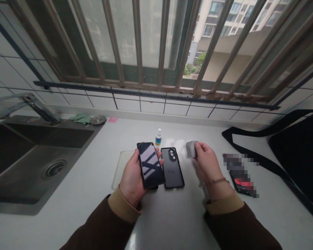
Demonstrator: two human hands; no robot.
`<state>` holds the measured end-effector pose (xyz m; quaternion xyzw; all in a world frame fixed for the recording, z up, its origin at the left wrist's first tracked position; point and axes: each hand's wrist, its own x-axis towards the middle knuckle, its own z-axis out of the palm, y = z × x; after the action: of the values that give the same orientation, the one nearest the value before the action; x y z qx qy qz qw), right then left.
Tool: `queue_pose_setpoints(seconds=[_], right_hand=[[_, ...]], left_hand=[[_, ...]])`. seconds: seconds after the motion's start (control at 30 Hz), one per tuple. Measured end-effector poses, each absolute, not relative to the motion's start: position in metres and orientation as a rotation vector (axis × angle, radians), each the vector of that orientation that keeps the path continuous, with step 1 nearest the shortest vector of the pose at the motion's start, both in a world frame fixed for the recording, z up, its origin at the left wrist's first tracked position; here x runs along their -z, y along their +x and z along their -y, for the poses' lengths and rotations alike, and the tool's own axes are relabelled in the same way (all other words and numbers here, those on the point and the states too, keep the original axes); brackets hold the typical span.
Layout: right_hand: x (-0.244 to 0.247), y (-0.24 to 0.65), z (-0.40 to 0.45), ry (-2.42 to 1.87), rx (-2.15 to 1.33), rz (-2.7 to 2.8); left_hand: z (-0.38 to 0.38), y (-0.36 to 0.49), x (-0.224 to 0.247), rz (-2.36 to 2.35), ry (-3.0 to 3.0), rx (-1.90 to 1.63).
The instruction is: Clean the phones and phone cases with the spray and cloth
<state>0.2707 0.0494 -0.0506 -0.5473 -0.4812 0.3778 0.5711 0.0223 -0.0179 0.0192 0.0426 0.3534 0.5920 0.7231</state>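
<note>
My left hand is wrapped round a black smartphone, its glossy screen facing up and reflecting the window bars. Pinched in my right hand is a small grey cloth, held above the counter, apart from the phone. Just right of the phone lies a dark phone case with a camera cutout, its inner side up. A small white-capped bottle with a blue and yellow label stands behind them. Partly hidden by my left hand, a pale translucent flat item rests on the counter.
A sink with a faucet is at the left. Near it are a green cloth, a metal strainer and a pink piece. A partly pixelated phone and a black strapped bag lie right.
</note>
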Motion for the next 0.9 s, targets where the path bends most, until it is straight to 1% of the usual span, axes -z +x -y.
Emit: queue_pose_setpoints(seconds=[0.17,0.23,0.37,0.47,0.5,0.53,0.63,0.7,0.77,0.9], right_hand=[[0.057,0.269,-0.061,-1.394,-0.914,1.151],[0.054,0.274,-0.062,-1.466,-0.867,1.190],[0.035,0.284,-0.053,-1.585,-0.618,1.246],[0.017,0.275,-0.038,-1.552,-0.423,1.385],[0.012,0.268,-0.032,-1.522,-0.467,1.432],[0.009,0.260,-0.025,-1.485,-0.581,1.465],[0.003,0.233,-0.006,-1.284,-1.178,1.584],[0.003,0.218,0.005,-1.132,-1.497,1.624],[0.003,0.207,0.014,-1.046,-1.635,1.554],[0.006,0.192,0.024,-0.956,-1.660,1.253]], left_hand=[[0.018,0.022,-0.017,-0.762,0.116,-1.270],[0.018,0.023,-0.015,-0.775,0.115,-1.260],[0.017,0.024,-0.014,-0.785,0.125,-1.273],[0.019,0.027,-0.017,-0.806,0.135,-1.275],[0.020,0.028,-0.018,-0.819,0.139,-1.272],[0.020,0.028,-0.019,-0.820,0.146,-1.266],[0.022,0.030,-0.022,-0.752,0.159,-1.229],[0.024,0.032,-0.021,-0.688,0.159,-1.175],[0.026,0.035,-0.019,-0.674,0.168,-1.138],[0.030,0.045,-0.011,-0.650,0.232,-1.084]])
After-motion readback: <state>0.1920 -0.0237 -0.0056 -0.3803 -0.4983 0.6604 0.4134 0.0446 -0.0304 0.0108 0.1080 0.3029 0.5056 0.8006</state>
